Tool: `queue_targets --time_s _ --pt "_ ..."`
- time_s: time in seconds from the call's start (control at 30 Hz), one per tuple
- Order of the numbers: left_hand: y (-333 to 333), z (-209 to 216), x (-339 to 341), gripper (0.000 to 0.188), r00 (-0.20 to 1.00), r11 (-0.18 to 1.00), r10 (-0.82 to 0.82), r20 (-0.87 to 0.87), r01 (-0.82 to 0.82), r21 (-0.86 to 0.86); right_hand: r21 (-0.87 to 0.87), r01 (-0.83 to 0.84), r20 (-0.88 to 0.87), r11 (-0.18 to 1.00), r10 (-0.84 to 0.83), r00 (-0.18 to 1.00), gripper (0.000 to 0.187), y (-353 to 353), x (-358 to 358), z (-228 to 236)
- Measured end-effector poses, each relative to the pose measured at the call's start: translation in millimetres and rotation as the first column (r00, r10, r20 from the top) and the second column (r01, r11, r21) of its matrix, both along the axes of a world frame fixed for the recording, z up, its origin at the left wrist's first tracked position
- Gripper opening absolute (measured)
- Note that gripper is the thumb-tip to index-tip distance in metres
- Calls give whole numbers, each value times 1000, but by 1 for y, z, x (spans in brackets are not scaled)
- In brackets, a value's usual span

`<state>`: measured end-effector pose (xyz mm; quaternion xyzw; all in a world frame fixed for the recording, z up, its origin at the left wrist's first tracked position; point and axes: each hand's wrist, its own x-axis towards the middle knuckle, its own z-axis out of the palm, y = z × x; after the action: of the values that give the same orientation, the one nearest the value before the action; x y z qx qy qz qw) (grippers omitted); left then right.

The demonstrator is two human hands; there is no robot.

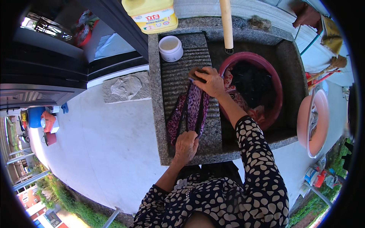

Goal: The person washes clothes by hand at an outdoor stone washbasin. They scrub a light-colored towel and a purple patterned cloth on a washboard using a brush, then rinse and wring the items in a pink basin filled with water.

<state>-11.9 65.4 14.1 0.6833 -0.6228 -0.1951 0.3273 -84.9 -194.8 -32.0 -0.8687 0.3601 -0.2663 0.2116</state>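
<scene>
A purple leopard-print garment (194,102) with black trim lies stretched over the ribbed stone washboard (176,70). My left hand (186,145) is closed on its near end. At the far end, my right hand (212,81) grips a brown oblong scrubbing brush (197,74) over the cloth. The brush's underside is hidden. Right of the washboard, in the stone basin (291,68), stands a dark pink tub (278,83). It holds dark water and patterned red and white cloth (237,99). A white round jar (170,48) sits at the washboard's far left corner.
A yellow detergent jug (152,17) stands beyond the jar. A pale pipe (226,24) comes down over the basin. A light pink basin (318,125) with cloth is at the right. On the left, a grey rag (126,86) covers a stone slab (110,97).
</scene>
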Motion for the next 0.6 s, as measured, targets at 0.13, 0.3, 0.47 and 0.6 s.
queue_targets --time_s 0.13,0.3,0.47,0.6 --pt "0 -3 -3 24 997 997 79 -1 -79 -6 527 131 147 839 -242 959 45 -38 -13 -12" --pt "-3 12 -1 32 985 982 151 -84 -140 125 78 83 -252 993 -61 966 38 -11 -61 41" --pt "-4 7 0 32 999 999 34 32 -33 -31 -249 -103 -443 963 -18 896 18 4 -55 33" --pt "-3 12 -1 29 999 998 41 21 -42 41 -307 -126 -372 943 3 928 13 2 -49 20"
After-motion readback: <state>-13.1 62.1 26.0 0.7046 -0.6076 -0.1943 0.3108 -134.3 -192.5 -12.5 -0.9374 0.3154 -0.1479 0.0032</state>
